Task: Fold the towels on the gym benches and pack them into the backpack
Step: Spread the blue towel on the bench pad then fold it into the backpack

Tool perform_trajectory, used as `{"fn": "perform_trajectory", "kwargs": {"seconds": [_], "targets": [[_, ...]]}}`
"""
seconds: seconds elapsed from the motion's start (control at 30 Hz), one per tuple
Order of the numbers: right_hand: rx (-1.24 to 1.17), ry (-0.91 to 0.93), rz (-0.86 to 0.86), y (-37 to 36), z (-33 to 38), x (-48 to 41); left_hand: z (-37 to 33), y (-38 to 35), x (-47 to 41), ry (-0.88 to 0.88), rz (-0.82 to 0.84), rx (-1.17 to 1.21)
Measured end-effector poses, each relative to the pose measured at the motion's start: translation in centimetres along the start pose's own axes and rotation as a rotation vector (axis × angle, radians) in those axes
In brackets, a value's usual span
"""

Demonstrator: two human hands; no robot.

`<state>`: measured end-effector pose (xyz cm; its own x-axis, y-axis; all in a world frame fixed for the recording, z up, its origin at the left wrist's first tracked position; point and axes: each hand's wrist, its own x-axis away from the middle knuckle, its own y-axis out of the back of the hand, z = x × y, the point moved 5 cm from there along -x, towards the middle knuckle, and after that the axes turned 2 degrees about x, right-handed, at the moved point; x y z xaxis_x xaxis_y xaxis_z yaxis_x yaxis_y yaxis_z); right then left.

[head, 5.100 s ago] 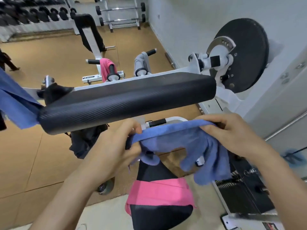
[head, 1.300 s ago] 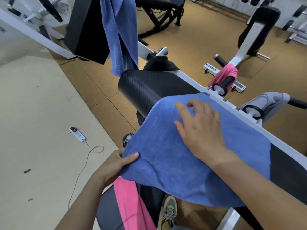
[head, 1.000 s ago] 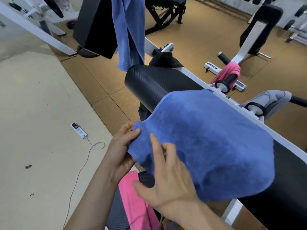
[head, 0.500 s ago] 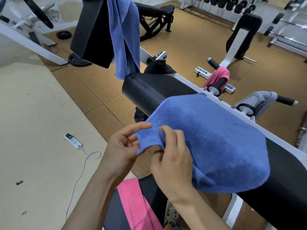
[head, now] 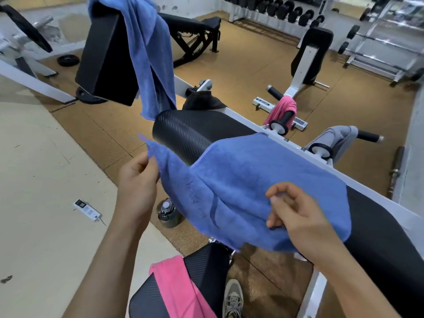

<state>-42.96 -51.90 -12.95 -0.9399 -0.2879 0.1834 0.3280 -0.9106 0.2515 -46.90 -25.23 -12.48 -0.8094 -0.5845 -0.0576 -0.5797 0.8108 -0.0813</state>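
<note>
Two pinches on the blue towel (head: 247,177): left fingers (head: 148,160) at its corner, right fingers (head: 283,199) midway.

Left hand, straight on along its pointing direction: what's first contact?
Likely the rounded end of the black bench pad, just beyond the blue towel corner the left hand pinches; depth unclear.

Legend, as I viewed it: the spread towel (head: 263,180) was blue with faint darker lettering, on a black bench pad (head: 183,131) bearing a fine woven pattern. The hanging towel (head: 149,53) was blue, the seat towel (head: 181,290) and roller towel (head: 281,109) pink, the far towel (head: 339,136) grey, the floor (head: 252,72) speckled tan.
</note>
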Motion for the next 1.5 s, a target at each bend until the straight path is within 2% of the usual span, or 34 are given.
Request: {"fn": "perform_trajectory", "kwargs": {"seconds": [0.1, 0.17, 0.2, 0.3, 0.37, 0.4, 0.53, 0.63, 0.7, 0.77, 0.83, 0.9, 1.0, 1.07, 1.13, 1.2, 1.3, 1.4, 1.5], "targets": [[0.229, 0.072, 0.156, -4.0, 0.2, 0.7, -2.2, -3.9, 0.4, -0.101, 0.232, -0.126], [0.209, 0.102, 0.122, -7.1, 1.1, 0.8, -3.0, -6.4, 1.0, -0.138, 0.352, -0.165], [0.177, 0.140, 0.050, -8.2, 1.6, 0.7, -3.1, -7.1, 1.1, -0.135, 0.379, -0.178], [0.223, 0.278, -0.270, -8.3, 2.8, -0.2, -3.0, -7.9, 1.4, -0.112, 0.438, -0.181], [0.268, 0.326, -0.385, -7.5, 3.4, -0.7, -2.9, -7.9, 1.6, -0.112, 0.464, -0.185], [0.275, 0.342, -0.373, -7.4, 3.6, -0.7, -2.8, -7.7, 1.7, -0.114, 0.457, -0.188], [0.098, 0.287, -0.116, -8.6, 3.8, -0.2, -2.8, -7.1, 1.8, -0.064, 0.448, -0.235], [0.125, 0.274, -0.247, -7.8, 3.9, -0.1, -2.8, -7.3, 1.6, -0.037, 0.505, -0.284], [0.234, 0.303, -0.338, -7.0, 4.2, -0.7, -2.9, -7.8, 1.4, -0.076, 0.522, -0.360], [0.379, 0.324, -0.352, -6.2, 4.4, -1.5, -3.1, -8.4, 1.1, -0.139, 0.496, -0.393], [0.572, 0.263, -0.290, -4.8, 3.8, -2.6, -4.0, -8.8, 0.6, -0.193, 0.452, -0.389], [0.626, 0.152, -0.185, -2.4, 2.6, -3.9, -4.3, -8.9, -0.3, -0.173, 0.391, -0.355], [0.272, 0.001, 0.052, 1.2, 1.2, -4.6, -4.0, -9.1, -1.9, -0.153, 0.316, -0.364], [0.058, -0.048, 0.139, 3.7, 1.4, -4.6, -4.0, -9.9, -2.9, -0.148, 0.279, -0.387], [-0.049, -0.038, 0.144, 6.9, 2.8, -4.8, -3.9, -11.1, -4.1, -0.141, 0.251, -0.417], [-0.050, -0.052, 0.223, 10.1, 4.3, -5.7, -3.7, -12.8, -5.6, -0.152, 0.234, -0.519], [0.142, -0.121, 0.354, 14.7, 4.3, -8.9, -3.0, -16.4, -8.3, -0.184, 0.228, -0.733], [0.478, -0.170, 0.241, 18.7, 1.1, -13.8, -1.3, -19.7, -10.3, -0.182, 0.301, -0.837], [0.960, -0.223, 0.155, 19.7, -3.8, -17.0, 1.0, -19.6, -10.0, -0.032, 0.454, -0.990]]}}
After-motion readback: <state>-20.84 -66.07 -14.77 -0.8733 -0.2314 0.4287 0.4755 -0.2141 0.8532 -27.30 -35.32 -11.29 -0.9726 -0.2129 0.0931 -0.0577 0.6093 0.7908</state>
